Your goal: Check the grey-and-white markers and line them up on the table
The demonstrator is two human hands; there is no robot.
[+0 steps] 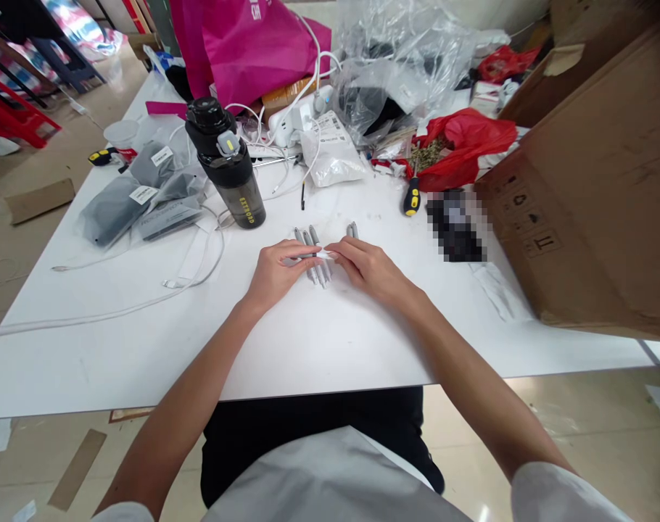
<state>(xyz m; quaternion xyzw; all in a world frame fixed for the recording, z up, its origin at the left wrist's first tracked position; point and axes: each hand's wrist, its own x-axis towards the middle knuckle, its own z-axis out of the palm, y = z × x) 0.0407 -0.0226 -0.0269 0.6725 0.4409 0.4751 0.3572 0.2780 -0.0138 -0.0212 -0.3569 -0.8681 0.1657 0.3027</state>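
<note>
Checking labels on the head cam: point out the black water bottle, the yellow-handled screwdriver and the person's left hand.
Black water bottle (237, 190): head view, point on the dark body below the lid.
Yellow-handled screwdriver (411, 197): head view, point on the yellow handle.
Left hand (278, 272): head view, point on the back of the hand.

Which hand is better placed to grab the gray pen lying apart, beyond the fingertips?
Right, probably: the right hand sits just below that gray pen, while the left hand is farther off, with its fingers on a crosswise pen.
</note>
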